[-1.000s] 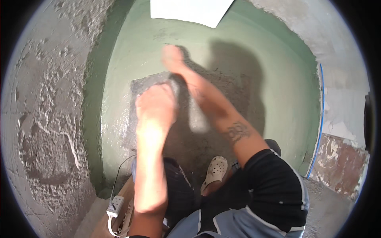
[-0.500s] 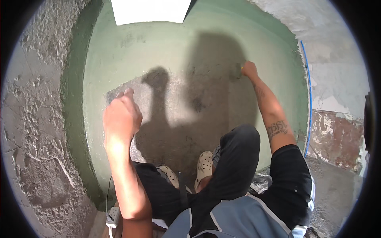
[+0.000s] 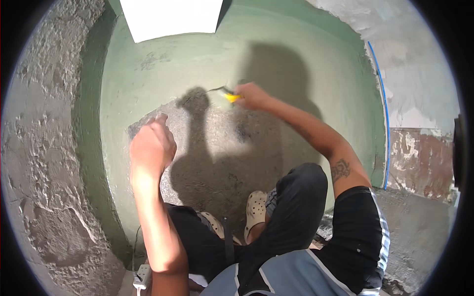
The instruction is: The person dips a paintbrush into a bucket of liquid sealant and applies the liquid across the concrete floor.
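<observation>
My right hand is closed around a yellow-handled tool with a thin dark end. The tool reaches left, over the border between green coating and bare grey floor. Motion blur leaves its exact kind unclear. My left hand is closed with the knuckles up, over the left part of the grey patch. Whatever it may hold is hidden beneath the fingers. Smooth, wet-looking green coating covers the far floor and sides. Bare grey floor lies nearer, crossed by shadows of my head and arm.
At the far end stands a bright white rectangular object. Rough grey wall rises on the left. A blue strip runs along the right edge. By my left elbow lies a white power strip with cables. My pale clogs rest on the grey floor.
My right hand has swept left with the yellow-handled tool, from the right side to the middle of the coating's border. My left hand has hardly moved.
</observation>
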Tool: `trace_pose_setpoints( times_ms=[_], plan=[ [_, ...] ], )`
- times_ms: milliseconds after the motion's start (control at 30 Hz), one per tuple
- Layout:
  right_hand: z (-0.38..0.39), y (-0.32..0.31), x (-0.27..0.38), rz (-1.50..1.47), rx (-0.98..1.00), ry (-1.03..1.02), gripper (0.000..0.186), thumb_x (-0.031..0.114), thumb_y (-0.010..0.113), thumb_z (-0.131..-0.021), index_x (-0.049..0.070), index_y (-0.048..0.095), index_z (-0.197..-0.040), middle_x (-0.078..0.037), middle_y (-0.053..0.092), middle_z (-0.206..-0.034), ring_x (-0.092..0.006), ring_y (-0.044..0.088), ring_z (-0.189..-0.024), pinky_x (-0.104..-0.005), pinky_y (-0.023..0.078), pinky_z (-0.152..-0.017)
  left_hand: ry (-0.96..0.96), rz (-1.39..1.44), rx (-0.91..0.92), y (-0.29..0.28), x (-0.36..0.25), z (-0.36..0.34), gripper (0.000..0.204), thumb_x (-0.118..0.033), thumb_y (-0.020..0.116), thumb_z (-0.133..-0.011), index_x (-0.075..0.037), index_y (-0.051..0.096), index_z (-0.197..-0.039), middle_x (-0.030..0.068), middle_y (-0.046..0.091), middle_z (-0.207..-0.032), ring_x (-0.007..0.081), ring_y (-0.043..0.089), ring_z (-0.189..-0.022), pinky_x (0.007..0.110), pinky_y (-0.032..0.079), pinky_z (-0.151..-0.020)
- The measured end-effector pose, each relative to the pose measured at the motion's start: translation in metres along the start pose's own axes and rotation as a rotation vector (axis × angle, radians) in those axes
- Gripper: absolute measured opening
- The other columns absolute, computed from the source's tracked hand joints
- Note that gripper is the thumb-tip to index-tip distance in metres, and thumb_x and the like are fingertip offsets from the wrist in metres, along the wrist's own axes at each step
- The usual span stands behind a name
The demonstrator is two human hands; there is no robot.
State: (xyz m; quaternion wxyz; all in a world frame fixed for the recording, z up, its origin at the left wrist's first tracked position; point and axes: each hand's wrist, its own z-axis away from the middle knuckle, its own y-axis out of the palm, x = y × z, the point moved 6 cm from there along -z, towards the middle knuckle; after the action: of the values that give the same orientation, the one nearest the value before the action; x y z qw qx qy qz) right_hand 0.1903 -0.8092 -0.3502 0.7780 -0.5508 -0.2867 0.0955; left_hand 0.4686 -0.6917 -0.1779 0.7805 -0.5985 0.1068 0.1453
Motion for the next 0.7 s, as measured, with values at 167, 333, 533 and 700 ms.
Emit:
trace_pose_setpoints(
  times_ms=[167,333,533,700],
  plan=[
    [0.05,-0.072,-0.175,0.358,-0.028,0.594,0.024,0.02,0.065,-0.079,0.002,0.069,-0.093,-0.018,0.068,-0.094,-0.0351,0.066,-0.084,-0.0406,0.053,-0.073,0.002,-0.047,-0.061,-0.01,0.008,0.024,0.033,-0.013,0.049,-0.091,0.0,0.061,-0.118,0.0264,0.064,-0.106,0.0397,0.066,-0.091,0.045,0.053,-0.083],
    [-0.001,-0.051,-0.159,0.347,-0.361,0.595,0.02,0.01,0.05,-0.089,-0.002,0.064,-0.095,-0.022,0.067,-0.087,-0.0374,0.067,-0.085,-0.0457,0.054,-0.073,-0.012,-0.093,-0.082,-0.01,0.007,0.03,0.033,-0.012,0.049,-0.09,-0.003,0.063,-0.117,0.0251,0.064,-0.111,0.0404,0.066,-0.091,0.045,0.053,-0.085],
    [-0.162,0.017,0.052,0.249,-0.308,0.137,0.021,0.014,0.046,-0.092,0.003,0.063,-0.091,-0.017,0.069,-0.087,-0.0372,0.068,-0.079,-0.0468,0.055,-0.068,-0.019,-0.101,-0.059,-0.002,-0.005,0.017,0.028,-0.009,0.048,-0.087,-0.003,0.063,-0.11,0.0208,0.066,-0.101,0.0365,0.067,-0.09,0.047,0.053,-0.085],
    [-0.184,0.057,0.237,-0.035,-0.1,-0.029,0.018,0.018,0.053,-0.091,0.004,0.062,-0.091,-0.016,0.068,-0.09,-0.0341,0.066,-0.087,-0.0447,0.054,-0.076,-0.075,0.054,-0.482,-0.033,-0.012,0.011,0.019,-0.007,0.055,-0.081,-0.002,0.061,-0.097,0.0175,0.066,-0.096,0.0323,0.066,-0.091,0.046,0.049,-0.085]
  ],
)
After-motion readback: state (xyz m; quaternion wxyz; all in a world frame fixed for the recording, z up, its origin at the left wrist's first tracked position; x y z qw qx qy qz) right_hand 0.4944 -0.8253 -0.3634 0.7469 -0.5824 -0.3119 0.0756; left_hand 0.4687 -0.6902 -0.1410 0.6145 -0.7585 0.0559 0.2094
